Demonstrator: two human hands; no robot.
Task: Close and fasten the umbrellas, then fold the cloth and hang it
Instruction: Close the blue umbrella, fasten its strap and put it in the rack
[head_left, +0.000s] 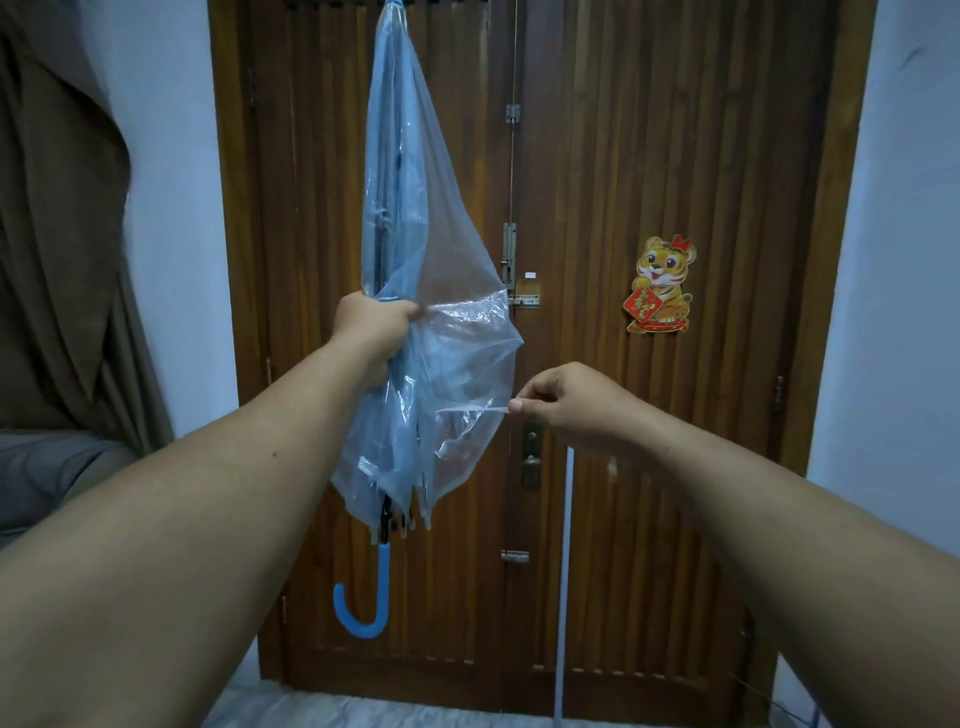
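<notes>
Wooden door (649, 156) filled the background, white walls either side. Umbrella (400, 260), clear blue plastic, hung upright in front of the door, tip up at the top edge of view, blue hook handle (363, 608) down near the floor. Canopy was collapsed but loose, folds billowing out to the right.

Left hand (374, 332) was clamped around the bunched canopy and shaft about midway. Right hand (566, 405), well apart to the right, pinched the thin clear strap (472, 410) and held it taut, pulled out sideways from the canopy. Strap not yet wrapped or fastened.

Risks, as judgement: the strap looked thin and slick, so it could slip from the pinch. Loose folds on the right probably wouldn't fit under the strap unless gathered first, leaving a baggy closure. Pulling hard might tear the film where the strap joins it. If the left grip eased, the ribs (410, 514) could splay.

Further out: tiger sticker (660, 286) on the right door leaf, latch (522, 301) at center, brown curtain (57, 234) far left.
</notes>
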